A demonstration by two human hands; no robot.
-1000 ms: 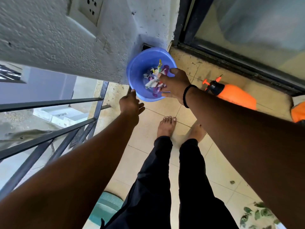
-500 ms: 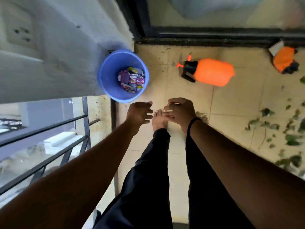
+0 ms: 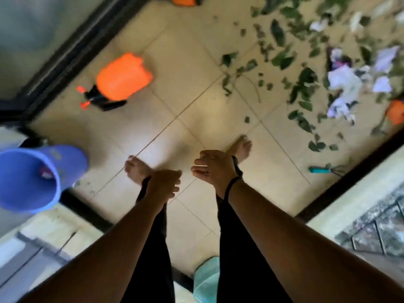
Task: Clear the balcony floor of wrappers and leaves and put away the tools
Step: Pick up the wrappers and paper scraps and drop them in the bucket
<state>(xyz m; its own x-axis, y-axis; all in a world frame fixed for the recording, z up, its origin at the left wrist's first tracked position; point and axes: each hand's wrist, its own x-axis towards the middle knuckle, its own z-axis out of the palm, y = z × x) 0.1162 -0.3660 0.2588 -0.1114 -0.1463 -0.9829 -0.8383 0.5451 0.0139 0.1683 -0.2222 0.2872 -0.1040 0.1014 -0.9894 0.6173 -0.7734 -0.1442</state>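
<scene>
both hands empty, fingers loose; right hand (image 3: 215,168) nearer the wrappers (image 3: 345,84) and leaves (image 3: 282,57) strewn at upper right of frame, left hand (image 3: 162,182) nearer blue bucket (image 3: 28,193) at left edge

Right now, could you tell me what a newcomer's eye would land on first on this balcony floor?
Probably the bright orange sprayer lying on its side on the tiles near the door track, and the blue bucket at the left edge. Next comes the litter of green leaves and pale wrappers strewn across the upper right, while the left hand and right hand hang empty above the bare feet.
</scene>
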